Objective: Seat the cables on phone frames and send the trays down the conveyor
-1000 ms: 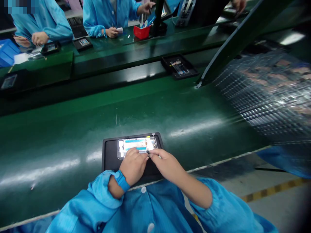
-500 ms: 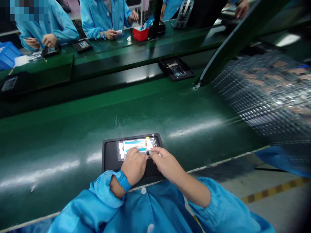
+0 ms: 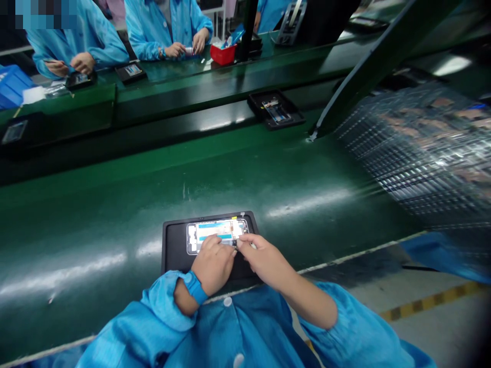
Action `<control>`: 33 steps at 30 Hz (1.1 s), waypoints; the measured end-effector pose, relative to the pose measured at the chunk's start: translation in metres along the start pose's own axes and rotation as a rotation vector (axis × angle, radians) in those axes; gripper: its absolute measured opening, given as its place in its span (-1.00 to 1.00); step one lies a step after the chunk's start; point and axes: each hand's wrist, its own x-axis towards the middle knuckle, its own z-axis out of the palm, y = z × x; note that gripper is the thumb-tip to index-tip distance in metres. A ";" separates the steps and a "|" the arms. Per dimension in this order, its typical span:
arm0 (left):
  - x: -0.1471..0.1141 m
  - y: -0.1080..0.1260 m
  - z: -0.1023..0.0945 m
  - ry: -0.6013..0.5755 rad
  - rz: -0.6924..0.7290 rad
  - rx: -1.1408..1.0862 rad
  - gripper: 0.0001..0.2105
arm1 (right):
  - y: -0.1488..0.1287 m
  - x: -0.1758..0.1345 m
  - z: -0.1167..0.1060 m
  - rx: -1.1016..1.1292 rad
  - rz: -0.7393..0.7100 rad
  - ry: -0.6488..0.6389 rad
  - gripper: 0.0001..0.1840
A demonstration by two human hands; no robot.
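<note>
An opened phone [image 3: 215, 230] with its insides bare, bright white and blue, lies lengthwise in a shallow black tray [image 3: 174, 258] on the green bench. My left hand [image 3: 214, 263], a blue band at its wrist, is curled over the phone's near edge, fingers together and pressing on it. Against its fingertips, at the phone's right part, my right hand [image 3: 264, 258] is closed in a pinch. A small pale end of a slim thing [image 3: 253, 246] pokes out of that pinch; its kind is hidden. Yellow tape [image 3: 234, 218] marks the phone's far edge.
Another black tray [image 3: 293, 118] with an opened phone sits on the line beyond. A slanted green post [image 3: 341, 94] and a stack of clear plastic trays [image 3: 429, 153] stand at right. Across the line, co-workers in blue handle parts beside a red bin [image 3: 222, 54].
My hands stay at the phone with only slight shifts; the small dark spot between my fingertips is now less visible. Across the line, a co-worker's two hands have come together on a small white thing.
</note>
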 end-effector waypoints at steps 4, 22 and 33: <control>0.000 0.000 0.000 0.005 -0.002 -0.006 -0.83 | 0.004 0.003 0.002 0.038 0.014 0.013 -0.60; 0.001 -0.002 -0.003 0.008 -0.013 -0.080 -0.81 | 0.009 0.012 -0.015 0.271 0.056 0.109 -0.54; -0.001 -0.001 -0.002 0.005 0.012 -0.053 -0.82 | 0.009 0.001 -0.008 -0.038 -0.153 -0.107 -0.71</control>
